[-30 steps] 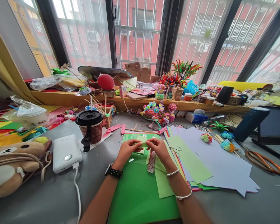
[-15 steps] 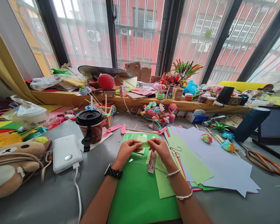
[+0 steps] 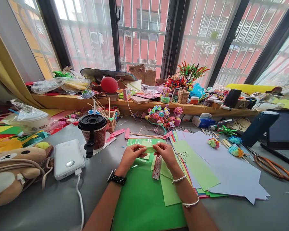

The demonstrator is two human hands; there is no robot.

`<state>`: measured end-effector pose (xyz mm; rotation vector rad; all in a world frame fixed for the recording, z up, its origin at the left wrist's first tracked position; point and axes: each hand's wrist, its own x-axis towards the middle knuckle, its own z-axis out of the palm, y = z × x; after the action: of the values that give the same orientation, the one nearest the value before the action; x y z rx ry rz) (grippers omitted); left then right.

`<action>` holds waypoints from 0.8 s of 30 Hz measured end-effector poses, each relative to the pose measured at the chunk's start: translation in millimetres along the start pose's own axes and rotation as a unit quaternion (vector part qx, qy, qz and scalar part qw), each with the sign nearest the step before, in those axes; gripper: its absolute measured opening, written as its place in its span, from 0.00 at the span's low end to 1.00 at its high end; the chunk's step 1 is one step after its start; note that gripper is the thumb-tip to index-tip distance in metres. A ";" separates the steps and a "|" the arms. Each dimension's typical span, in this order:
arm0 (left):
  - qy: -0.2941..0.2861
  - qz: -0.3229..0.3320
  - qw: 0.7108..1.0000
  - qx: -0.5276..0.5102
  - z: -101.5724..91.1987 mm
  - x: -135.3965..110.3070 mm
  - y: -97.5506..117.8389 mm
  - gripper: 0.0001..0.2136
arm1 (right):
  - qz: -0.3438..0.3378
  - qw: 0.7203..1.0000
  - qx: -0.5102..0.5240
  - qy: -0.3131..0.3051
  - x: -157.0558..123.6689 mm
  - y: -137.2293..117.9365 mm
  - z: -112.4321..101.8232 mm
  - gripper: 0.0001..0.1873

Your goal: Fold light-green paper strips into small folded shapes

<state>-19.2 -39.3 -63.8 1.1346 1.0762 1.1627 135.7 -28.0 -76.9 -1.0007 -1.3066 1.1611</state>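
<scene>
i monitor the left hand (image 3: 132,154) and right hand (image 3: 166,155), fingertips pinched together on opposite ends of the strip (image 3: 149,149) above the far part of the mat (image 3: 137,195), where uneven pull could tear the strip.

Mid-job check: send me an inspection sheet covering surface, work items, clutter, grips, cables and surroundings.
Surface: grey table, green board on it.
Work items: green strip above the board; ruler near the right grip.
Clutter: lidded cup and plush bear left; white paper and orange-handled scissors right.
Grips: right and left grip both pinch the strip.
Cables: white cable plugged into power bank.
Surroundings: barred window behind a crowded sill; other people, nothing seen.
</scene>
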 end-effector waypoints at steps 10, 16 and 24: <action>0.037 0.080 0.996 0.021 -3.4 0.4 0.2 0.22 | 0.022 0.998 0.007 -0.066 -4.1 -4.3 1.4 0.12; 0.055 0.096 0.994 0.007 -2.1 -0.1 1.9 0.26 | 0.037 0.989 -0.016 -0.142 -7.3 -7.9 2.6 0.16; -0.067 0.074 0.993 0.066 3.1 -4.3 1.2 0.32 | 0.005 0.998 -0.035 -0.060 -4.6 -7.4 0.2 0.14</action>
<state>-16.7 -43.8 -62.1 1.3965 0.9910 1.1252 136.3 -33.8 -70.4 -1.0011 -1.4476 1.2046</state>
